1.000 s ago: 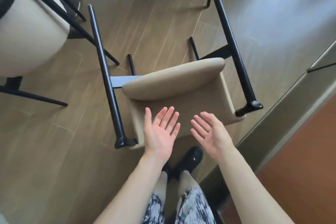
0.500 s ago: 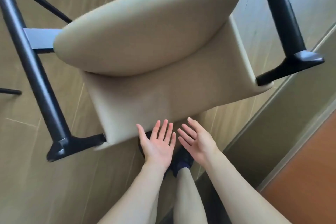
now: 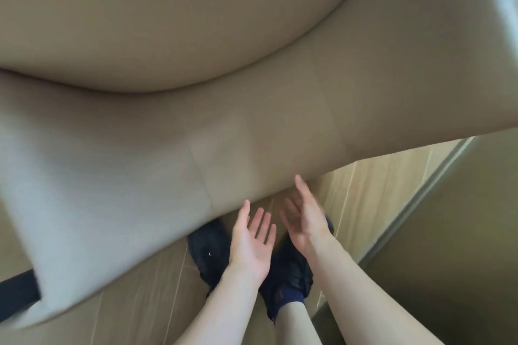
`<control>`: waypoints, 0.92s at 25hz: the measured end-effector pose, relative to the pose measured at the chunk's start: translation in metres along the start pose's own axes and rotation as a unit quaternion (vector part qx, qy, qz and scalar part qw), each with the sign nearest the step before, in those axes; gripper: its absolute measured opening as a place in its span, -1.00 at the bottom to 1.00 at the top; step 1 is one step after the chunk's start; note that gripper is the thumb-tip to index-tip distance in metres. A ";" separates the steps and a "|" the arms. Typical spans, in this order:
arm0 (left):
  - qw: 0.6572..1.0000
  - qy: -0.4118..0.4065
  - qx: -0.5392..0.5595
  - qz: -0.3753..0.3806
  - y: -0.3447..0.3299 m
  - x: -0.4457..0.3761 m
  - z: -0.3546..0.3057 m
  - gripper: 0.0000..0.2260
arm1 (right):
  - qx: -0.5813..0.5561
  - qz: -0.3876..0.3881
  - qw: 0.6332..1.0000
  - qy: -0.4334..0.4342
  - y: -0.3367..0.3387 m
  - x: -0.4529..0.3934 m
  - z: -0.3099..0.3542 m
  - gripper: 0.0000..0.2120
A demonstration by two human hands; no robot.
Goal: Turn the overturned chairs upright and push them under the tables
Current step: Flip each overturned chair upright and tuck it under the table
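Chair [image 3: 196,78]: padded, tan, probably bulky and heavy; grip the backrest's firm lower edge. Left hand [image 3: 251,244] and right hand [image 3: 304,218]: both empty, fingers straight, just below it.

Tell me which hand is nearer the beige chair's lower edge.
Right. The right hand has fingertips at the beige chair edge; the left hand sits slightly lower.

chair [image 3: 196,98]: tan upholstered, overturned, filling most of the view. rounded padded cushion above, flat smooth panel with faint seams below it, lower edge slanting from lower left up to the right, over wood floor. bit of black frame at the lower left corner.
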State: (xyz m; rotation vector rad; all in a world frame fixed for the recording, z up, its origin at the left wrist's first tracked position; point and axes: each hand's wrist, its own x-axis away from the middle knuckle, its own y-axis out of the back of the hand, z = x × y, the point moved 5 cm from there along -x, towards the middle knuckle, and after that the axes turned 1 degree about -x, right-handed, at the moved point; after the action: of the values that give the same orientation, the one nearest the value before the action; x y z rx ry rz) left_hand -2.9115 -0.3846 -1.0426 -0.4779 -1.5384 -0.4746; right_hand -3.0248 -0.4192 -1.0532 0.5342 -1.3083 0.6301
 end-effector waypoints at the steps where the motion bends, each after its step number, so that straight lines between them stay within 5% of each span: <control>1: 1.000 -0.007 0.005 -0.006 0.000 -0.016 -0.001 -0.40 | -0.005 0.003 1.000 0.004 0.000 -0.014 -0.001 -0.33; 11: 0.998 -0.052 0.026 0.013 -0.002 -0.106 -0.008 -0.28 | -0.044 0.003 0.998 0.052 -0.001 -0.089 -0.004 -0.33; 17: 0.989 -0.120 0.092 -0.002 -0.017 -0.123 0.002 -0.07 | -0.109 0.042 0.992 0.052 -0.007 -0.105 -0.001 -0.11; 20: 0.987 -0.126 0.100 0.007 -0.017 -0.120 -0.004 -0.23 | -0.137 0.058 0.988 0.046 -0.011 -0.110 0.001 0.13; 23: 0.989 -0.108 0.104 0.001 -0.016 -0.114 -0.009 -0.44 | -0.112 0.049 0.991 0.052 -0.009 -0.111 0.001 0.12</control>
State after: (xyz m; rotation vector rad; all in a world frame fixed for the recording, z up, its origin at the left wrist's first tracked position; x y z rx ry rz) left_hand -2.9115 -0.4042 -1.1561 -0.3770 -1.7740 -0.2627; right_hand -3.0347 -0.4404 -1.1620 0.2519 -1.2917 0.5760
